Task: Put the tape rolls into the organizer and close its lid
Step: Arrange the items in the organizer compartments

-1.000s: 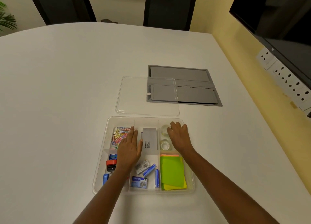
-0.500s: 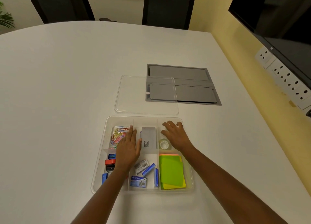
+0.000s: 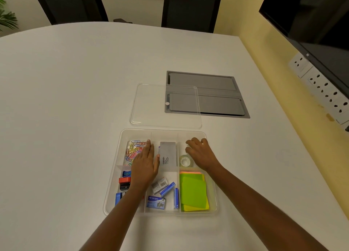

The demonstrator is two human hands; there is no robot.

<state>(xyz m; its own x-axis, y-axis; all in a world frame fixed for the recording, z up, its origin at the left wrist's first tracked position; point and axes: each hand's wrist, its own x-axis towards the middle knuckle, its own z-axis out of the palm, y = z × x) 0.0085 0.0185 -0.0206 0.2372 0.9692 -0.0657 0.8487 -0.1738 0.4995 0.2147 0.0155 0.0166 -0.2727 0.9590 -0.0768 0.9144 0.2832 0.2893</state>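
Bright, even light (edges bowed), soft shadows.

My white, plain bench [image 3: 75, 99] carries a clear, colourless plastic organizer [image 3: 113, 184] and its clear flat lid [image 3: 149, 105], which lies partly over a grey metal hatch [image 3: 217, 92]. Inside I see multicoloured paper clips [image 3: 133, 150], a grey case with black lettering [image 3: 167, 156], a clear tape roll [image 3: 185, 161], lime-green sticky notes [image 3: 192, 192] over yellow and orange ones, blue staple boxes [image 3: 167, 189] and a red sharpener [image 3: 125, 180].
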